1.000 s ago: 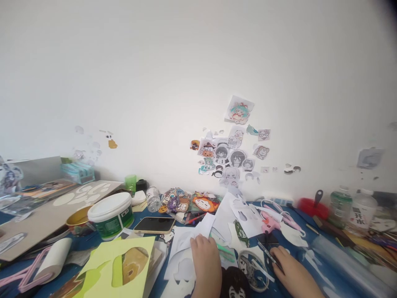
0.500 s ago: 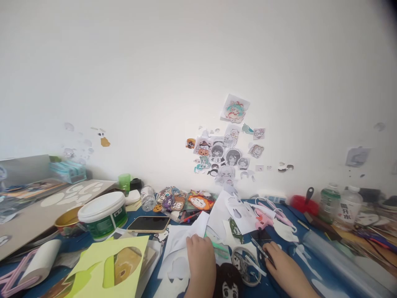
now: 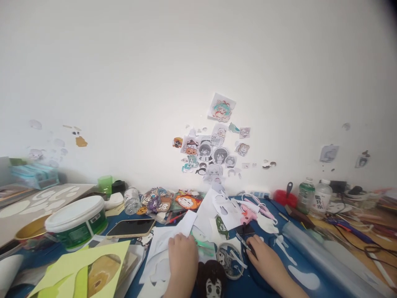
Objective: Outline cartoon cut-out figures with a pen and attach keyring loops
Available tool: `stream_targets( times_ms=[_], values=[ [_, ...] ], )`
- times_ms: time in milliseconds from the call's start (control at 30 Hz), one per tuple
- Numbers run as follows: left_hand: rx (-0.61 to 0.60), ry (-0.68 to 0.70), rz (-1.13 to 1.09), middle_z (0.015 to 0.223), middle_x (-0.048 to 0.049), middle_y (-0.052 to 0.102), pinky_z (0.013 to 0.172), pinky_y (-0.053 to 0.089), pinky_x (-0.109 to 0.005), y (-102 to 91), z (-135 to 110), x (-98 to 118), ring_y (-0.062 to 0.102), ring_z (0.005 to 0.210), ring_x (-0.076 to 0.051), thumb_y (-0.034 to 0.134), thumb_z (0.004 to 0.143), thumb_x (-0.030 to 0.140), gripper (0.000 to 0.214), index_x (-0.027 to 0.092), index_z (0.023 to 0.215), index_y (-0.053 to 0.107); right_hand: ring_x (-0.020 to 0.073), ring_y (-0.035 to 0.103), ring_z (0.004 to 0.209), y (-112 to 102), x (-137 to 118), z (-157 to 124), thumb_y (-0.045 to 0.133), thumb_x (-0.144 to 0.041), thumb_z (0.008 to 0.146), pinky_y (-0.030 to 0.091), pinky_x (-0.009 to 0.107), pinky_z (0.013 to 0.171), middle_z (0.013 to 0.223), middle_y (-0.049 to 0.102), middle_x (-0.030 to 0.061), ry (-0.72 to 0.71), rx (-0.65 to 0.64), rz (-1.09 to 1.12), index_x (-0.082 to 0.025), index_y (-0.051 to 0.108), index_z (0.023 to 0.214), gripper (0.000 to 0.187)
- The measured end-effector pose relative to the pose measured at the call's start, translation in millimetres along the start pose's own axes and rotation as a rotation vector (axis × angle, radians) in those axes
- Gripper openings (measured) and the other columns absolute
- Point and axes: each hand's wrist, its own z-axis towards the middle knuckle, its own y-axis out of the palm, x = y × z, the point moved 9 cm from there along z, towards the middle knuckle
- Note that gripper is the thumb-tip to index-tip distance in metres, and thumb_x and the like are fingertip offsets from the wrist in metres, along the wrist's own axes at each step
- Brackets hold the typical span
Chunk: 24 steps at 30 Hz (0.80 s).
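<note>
My left hand (image 3: 182, 256) rests on loose white paper sheets (image 3: 159, 248) in the lower middle. Its fingers are curled closed, and whatever they hold is hidden. To its right, my right hand (image 3: 263, 254) is closed on a slim silver-and-black pen-like tool (image 3: 245, 244), which points up and left. Between my hands lie a roll of tape (image 3: 231, 271), a green translucent piece (image 3: 204, 247) and a dark-haired cartoon cutout (image 3: 212, 280). A white folded paper (image 3: 186, 222) sticks up just beyond my left fingers.
To the left are a phone (image 3: 130, 228), a white-lidded tub (image 3: 76, 221) and yellow cut paper (image 3: 77, 273). A pink glue gun (image 3: 248, 215), bottles (image 3: 321, 198) and a clear plastic roll (image 3: 322, 256) stand or lie to the right. Drawings (image 3: 221, 155) cover part of the wall.
The view has turned to the right, so everything sits further left in the picture. My hands keep nearly the same place and grip over the table.
</note>
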Motion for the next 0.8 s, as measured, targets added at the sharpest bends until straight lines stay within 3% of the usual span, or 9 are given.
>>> stream_targets(
  times_ms=[133,200,267,367,433,567,800],
  values=[
    [0.033,-0.015,-0.005,0.102,-0.0053,0.065,0.090,0.048,-0.044,-5.6,1,-6,0.060,0.101,-0.020,0.054,0.089,0.032,0.020,0.015,0.096,0.062,0.0230,0.063,0.091,-3,1,-1,0.043,-0.016,0.092,0.042,0.029,0.069,0.102,0.059,0.0079,0.004,-0.010,-0.018,-0.017,0.058,0.099,0.017],
    [0.044,-0.019,-0.025,0.117,-0.0082,0.061,0.094,0.046,-0.046,-9.8,2,-9,0.056,0.110,-0.022,0.053,0.089,0.028,0.020,0.015,0.101,0.061,0.0226,0.063,0.091,-2,2,-1,0.045,-0.016,0.091,0.041,0.028,0.068,0.103,0.059,0.0077,0.008,-0.020,-0.022,-0.017,0.058,0.100,0.016],
    [0.042,0.011,-0.066,0.137,-0.0124,0.049,0.101,0.040,-0.050,-15.1,3,-11,0.044,0.127,-0.027,0.049,0.090,0.022,0.023,0.014,0.109,0.059,0.0221,0.062,0.091,-3,3,-2,0.046,-0.016,0.091,0.040,0.027,0.067,0.103,0.059,0.0074,0.011,-0.026,-0.024,-0.017,0.058,0.100,0.015],
    [-0.033,0.144,-0.161,0.148,-0.0149,0.036,0.107,0.032,-0.052,-20.6,0,-7,0.025,0.140,-0.036,0.051,0.086,0.017,0.033,0.015,0.118,0.058,0.0212,0.062,0.089,-4,2,-2,0.047,-0.017,0.091,0.039,0.027,0.065,0.103,0.059,0.0073,0.013,-0.033,-0.025,-0.017,0.058,0.100,0.015],
    [-0.122,0.274,-0.234,0.148,-0.0112,0.040,0.109,0.030,-0.049,-21.5,-6,-1,0.027,0.140,-0.034,0.063,0.077,0.016,0.044,0.022,0.121,0.058,0.0208,0.062,0.088,-6,2,-3,0.047,-0.016,0.091,0.037,0.026,0.063,0.103,0.058,0.0077,0.015,-0.038,-0.027,-0.017,0.058,0.100,0.015],
    [-0.314,0.448,-0.350,0.125,-0.0050,0.060,0.098,0.044,-0.041,-13.0,-22,11,0.053,0.118,-0.024,0.070,0.070,0.013,0.049,0.026,0.116,0.060,0.0203,0.062,0.086,-8,2,-4,0.048,-0.017,0.091,0.035,0.026,0.061,0.104,0.058,0.0079,0.021,-0.046,-0.030,-0.016,0.058,0.101,0.014],
    [-0.453,0.496,-0.450,0.111,-0.0050,0.058,0.088,0.048,-0.044,10.0,-24,21,0.055,0.102,-0.021,0.070,0.076,0.028,0.034,0.018,0.106,0.058,0.0198,0.061,0.087,-9,2,-4,0.048,-0.019,0.092,0.033,0.026,0.059,0.105,0.058,0.0078,0.027,-0.060,-0.027,-0.016,0.058,0.102,0.014]
  ],
)
